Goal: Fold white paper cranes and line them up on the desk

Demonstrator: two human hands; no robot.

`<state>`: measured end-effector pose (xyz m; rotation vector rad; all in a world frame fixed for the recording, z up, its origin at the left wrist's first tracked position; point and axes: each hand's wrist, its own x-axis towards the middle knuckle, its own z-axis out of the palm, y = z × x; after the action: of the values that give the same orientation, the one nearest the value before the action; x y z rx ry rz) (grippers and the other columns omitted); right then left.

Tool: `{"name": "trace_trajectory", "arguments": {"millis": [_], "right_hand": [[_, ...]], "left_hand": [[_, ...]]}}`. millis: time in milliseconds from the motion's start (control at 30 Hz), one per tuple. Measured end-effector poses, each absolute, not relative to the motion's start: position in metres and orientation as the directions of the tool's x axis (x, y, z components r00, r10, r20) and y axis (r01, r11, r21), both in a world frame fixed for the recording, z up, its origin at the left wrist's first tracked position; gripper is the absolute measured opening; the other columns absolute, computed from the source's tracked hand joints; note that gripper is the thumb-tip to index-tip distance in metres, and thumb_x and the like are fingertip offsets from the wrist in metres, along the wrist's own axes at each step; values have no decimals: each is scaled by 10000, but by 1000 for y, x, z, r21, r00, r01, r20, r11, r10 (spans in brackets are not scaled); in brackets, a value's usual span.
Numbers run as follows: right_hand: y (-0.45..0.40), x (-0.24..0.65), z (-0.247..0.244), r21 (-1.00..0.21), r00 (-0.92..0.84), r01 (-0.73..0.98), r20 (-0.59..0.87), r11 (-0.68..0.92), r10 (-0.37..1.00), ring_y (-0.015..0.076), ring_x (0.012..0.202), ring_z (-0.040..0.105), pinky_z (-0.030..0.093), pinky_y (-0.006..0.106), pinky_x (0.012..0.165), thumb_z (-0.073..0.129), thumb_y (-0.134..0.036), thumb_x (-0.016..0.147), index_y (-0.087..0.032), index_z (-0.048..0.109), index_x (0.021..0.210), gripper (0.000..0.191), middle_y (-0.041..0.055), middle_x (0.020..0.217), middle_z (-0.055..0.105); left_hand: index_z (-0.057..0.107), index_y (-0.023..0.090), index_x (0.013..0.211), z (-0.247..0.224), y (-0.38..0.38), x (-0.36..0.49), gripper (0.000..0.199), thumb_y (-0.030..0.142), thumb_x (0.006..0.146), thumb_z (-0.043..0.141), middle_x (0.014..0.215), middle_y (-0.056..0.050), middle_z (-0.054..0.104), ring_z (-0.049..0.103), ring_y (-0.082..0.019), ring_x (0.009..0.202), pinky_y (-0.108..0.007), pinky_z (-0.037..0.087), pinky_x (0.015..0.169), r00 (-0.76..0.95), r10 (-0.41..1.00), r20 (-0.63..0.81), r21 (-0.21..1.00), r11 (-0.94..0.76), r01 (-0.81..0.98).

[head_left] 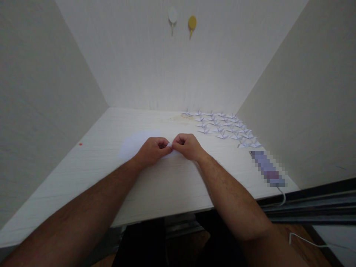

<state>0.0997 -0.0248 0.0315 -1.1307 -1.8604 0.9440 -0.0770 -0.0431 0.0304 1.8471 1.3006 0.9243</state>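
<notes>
Over the middle of the desk, my left hand (154, 151) and my right hand (187, 145) meet, each pinching a small piece of white folded paper (169, 151). Most of this paper is hidden behind my fingers, so its folded shape cannot be made out. White sheets of paper (132, 144) lie flat on the desk, partly behind my left hand. Several white paper cranes (219, 129) stand in rows beyond my right hand, toward the back right corner.
A blurred-out phone (267, 168) with a white cable (283, 196) lies at the desk's right edge. Walls enclose the white desk (167, 193) at the back and both sides. A white hook (172, 16) and a yellow hook (192, 24) are on the back wall.
</notes>
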Motion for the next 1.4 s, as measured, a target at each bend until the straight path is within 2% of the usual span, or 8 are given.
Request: {"name": "trace_trajectory", "arguments": {"millis": [533,667,767,867,967,1033,1200,1400], "right_hand": [[-27,97,36,-777,-384,469,248,419,889,86,577,481,345,202,536,590,-228,727,-163,608,688,78,-34,610,568],[-24,110,42,-739,-380,558,178,379,908,96,619,512,359,211,564,616,-339,778,-170,638,738,174,-12,672,612],[-26,137,42,-603,-243,751,126,269,962,126,665,536,367,243,599,628,-499,778,-184,641,732,318,25,745,650],[-38,176,36,-475,-10,877,123,67,992,192,800,584,407,294,690,631,-498,771,-188,657,885,331,79,910,677],[-53,215,31,-410,310,891,231,-197,922,262,1002,578,420,367,828,577,-453,809,-181,630,1058,373,131,1097,637],[-60,236,30,-370,432,872,278,-320,858,303,1078,549,401,429,893,564,-434,809,-171,613,1115,407,154,1147,608],[-67,266,31,-360,565,818,354,-449,745,352,1125,506,369,527,927,535,-462,815,-140,597,1150,469,181,1185,569],[-64,272,30,-394,589,796,328,-460,738,352,1136,485,392,509,899,508,-491,829,-149,594,1146,474,188,1185,555]], "left_hand": [[594,176,587,32,-43,-72,264,417,689,633,520,38,477,380,-88,488,-218,292,474,304,946,111,824,-258,504],[606,185,600,33,-43,-75,243,416,670,636,510,35,495,399,-103,472,-229,296,463,245,968,57,835,-180,519],[593,192,580,33,-43,-75,240,415,655,640,513,28,521,420,-115,473,-235,301,464,214,975,65,831,-172,529],[585,191,580,32,-42,-74,247,421,649,642,520,23,538,448,-125,489,-236,313,476,207,976,71,825,-175,538],[587,189,587,32,-43,-72,252,425,660,634,519,24,533,451,-124,490,-235,318,484,214,974,75,815,-183,550],[587,189,588,31,-43,-71,256,428,668,628,516,26,530,449,-123,484,-233,315,482,212,973,86,806,-193,560],[581,192,582,29,-42,-71,268,439,677,621,517,22,534,464,-129,487,-231,314,478,216,971,100,780,-211,589],[587,188,592,29,-41,-71,273,445,677,622,525,19,543,465,-129,494,-232,318,486,204,974,97,789,-200,582]]}}
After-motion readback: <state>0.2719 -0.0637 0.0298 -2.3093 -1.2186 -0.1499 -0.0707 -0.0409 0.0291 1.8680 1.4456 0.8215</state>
